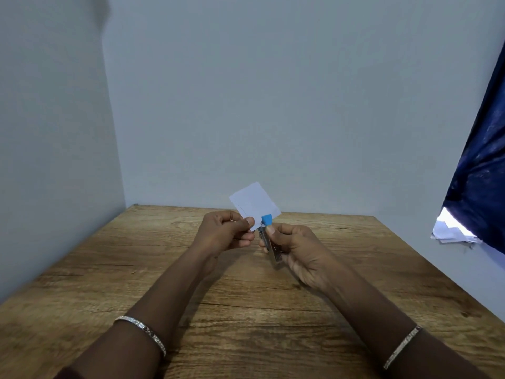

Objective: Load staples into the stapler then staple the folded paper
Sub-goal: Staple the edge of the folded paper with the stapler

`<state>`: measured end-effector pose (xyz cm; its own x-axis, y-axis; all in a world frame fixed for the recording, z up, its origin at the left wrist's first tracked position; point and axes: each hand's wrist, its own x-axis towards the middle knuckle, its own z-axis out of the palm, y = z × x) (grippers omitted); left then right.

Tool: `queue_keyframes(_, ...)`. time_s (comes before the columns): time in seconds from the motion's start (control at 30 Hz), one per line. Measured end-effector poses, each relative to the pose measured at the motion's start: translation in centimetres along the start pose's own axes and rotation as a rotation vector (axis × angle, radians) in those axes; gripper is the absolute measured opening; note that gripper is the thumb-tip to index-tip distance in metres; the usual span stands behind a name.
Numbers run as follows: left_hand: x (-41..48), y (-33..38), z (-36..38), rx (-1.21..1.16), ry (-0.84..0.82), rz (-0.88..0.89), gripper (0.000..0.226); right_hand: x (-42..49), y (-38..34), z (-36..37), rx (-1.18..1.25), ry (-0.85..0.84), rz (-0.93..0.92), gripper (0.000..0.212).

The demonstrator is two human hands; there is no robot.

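Note:
My left hand (228, 231) pinches the lower left corner of a small white folded paper (255, 203) and holds it upright above the table. My right hand (295, 250) grips a small metal stapler (272, 247) with a blue cap (267, 219). The stapler's blue front end sits over the paper's lower right edge, with the thumb resting just behind the cap. Both hands hover over the far middle of the wooden table (246, 310).
Pale walls close in the table at the left and back. A dark blue curtain (481, 170) hangs at the right, with a pile of white papers (451, 231) under its lower edge. Each wrist wears a thin bracelet.

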<state>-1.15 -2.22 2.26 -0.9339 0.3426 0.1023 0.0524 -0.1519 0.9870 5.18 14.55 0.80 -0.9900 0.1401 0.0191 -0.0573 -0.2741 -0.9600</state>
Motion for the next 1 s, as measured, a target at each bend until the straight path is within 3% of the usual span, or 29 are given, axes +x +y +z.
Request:
queue_keyframes(0.3,0.15,0.33,0.02,-0.141,0.039,-0.038,0.010,0.08,-0.31,-0.19,0.057,0.022,0.019,0.012)
queue_keyframes(0.47,0.18,0.14,0.10,-0.215,0.047,-0.026,0.027,0.10,-0.40,-0.35,0.084,0.016,0.035,0.013)
queue_keyframes(0.6,0.30,-0.01,0.00,-0.175,0.035,-0.007,0.030,0.21,-0.25,-0.43,0.081,-0.011,0.035,0.014)
queue_keyframes(0.77,0.48,-0.11,0.15,-0.060,-0.007,0.035,0.002,0.37,-0.06,-0.57,0.059,-0.034,0.030,0.028)
queue_keyframes(1.0,0.55,-0.46,0.35,0.033,-0.070,0.049,0.016,0.54,-0.01,-0.93,0.046,-0.047,0.002,0.027)
